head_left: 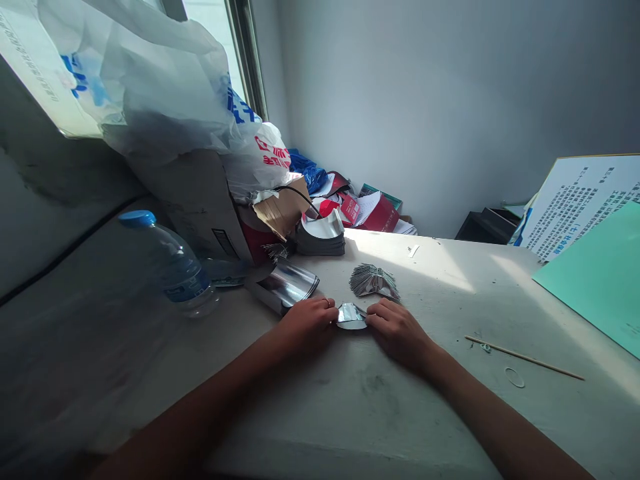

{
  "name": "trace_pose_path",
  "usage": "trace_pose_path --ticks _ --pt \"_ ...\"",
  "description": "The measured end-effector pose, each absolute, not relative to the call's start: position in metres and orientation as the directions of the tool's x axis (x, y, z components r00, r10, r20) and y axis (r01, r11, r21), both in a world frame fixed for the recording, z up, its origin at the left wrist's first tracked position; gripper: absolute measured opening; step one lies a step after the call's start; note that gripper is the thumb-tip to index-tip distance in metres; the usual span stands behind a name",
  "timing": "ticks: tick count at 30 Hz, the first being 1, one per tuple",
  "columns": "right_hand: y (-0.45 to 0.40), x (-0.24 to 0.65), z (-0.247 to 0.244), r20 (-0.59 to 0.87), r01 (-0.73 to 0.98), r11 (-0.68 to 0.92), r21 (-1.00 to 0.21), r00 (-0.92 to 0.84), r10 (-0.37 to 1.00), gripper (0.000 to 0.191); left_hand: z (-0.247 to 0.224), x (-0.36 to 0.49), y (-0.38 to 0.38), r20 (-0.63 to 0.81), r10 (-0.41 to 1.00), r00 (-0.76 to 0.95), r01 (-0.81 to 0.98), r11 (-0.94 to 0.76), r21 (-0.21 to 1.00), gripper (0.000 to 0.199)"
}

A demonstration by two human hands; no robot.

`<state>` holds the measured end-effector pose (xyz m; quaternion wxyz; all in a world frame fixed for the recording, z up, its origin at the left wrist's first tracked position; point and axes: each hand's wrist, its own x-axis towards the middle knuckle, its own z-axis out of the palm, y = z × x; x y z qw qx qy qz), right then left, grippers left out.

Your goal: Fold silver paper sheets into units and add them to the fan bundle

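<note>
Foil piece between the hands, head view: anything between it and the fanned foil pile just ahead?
Nothing visible. The foil piece is held between the left hand and right hand, and only bare tabletop separates it from the fanned foil pile. The curved foil sheet lies off to the left.
</note>
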<state>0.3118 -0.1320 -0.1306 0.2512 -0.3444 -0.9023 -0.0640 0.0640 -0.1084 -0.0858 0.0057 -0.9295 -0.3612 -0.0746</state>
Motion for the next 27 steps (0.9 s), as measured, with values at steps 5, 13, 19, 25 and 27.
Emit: trace_pose_path --ticks 5,13,19,25,27 --pt "-0.132 0.313 -0.133 0.489 0.672 0.739 -0.031 -0.635 0.598 0.023 -0.088 0.066 -0.109 0.145 0.661 0.736 0.665 -0.747 0.028 0.015" --pt "-0.136 0.306 -0.132 0.465 0.689 0.725 0.021 -0.648 0.603 0.024 -0.088 0.066 -0.110 0.113 0.661 0.742 0.667 -0.744 -0.029 0.014" --pt "-0.141 0.298 -0.128 0.365 0.756 0.567 -0.327 -0.453 0.814 0.010 -0.089 0.067 -0.113 0.112 0.685 0.720 0.691 -0.723 -0.024 0.014" --pt "-0.141 0.298 -0.124 0.315 0.747 0.570 -0.342 -0.480 0.819 0.006 -0.086 0.069 -0.116 0.096 0.710 0.697 0.709 -0.703 0.049 0.013" --pt "-0.141 0.298 -0.124 0.316 0.736 0.582 -0.346 -0.493 0.811 0.007 -0.086 0.071 -0.117 0.100 0.717 0.690 0.712 -0.697 0.083 0.015"
